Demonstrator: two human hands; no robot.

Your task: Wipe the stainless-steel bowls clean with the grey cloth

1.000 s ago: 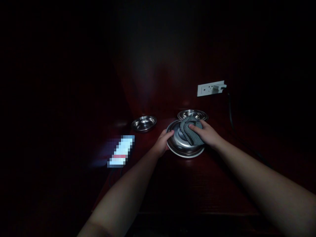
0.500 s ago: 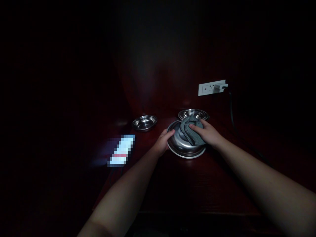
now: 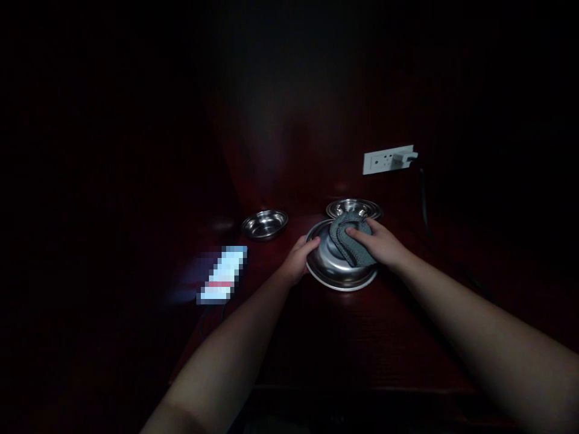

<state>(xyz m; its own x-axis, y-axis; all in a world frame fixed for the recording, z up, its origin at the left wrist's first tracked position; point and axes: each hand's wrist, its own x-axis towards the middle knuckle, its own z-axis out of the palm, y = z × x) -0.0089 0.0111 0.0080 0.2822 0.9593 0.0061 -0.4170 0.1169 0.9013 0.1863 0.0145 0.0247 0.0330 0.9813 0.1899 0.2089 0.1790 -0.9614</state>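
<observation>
A shiny steel bowl (image 3: 340, 278) is held up over the dark red table, tilted toward me. My left hand (image 3: 300, 260) grips its left rim, thumb on the inside and fingers hidden underneath. A folded grey-green cloth (image 3: 348, 244) with a dark edge lies against the bowl's inner right side. On that cloth my right hand (image 3: 382, 244) is closed, thumb on top and the other fingers at its far edge. Just behind the bowl sits a steel plate or shallow dish (image 3: 355, 206), partly covered by the cloth and the bowl.
Another steel bowl (image 3: 265, 225) rests at the back left of the table (image 3: 344, 343). A lit, pixelated screen (image 3: 225, 275) is near the left edge, with a cable below. On the wall, a white socket (image 3: 384, 160) holds a plug, and a dark cable (image 3: 424, 202) hangs beside it.
</observation>
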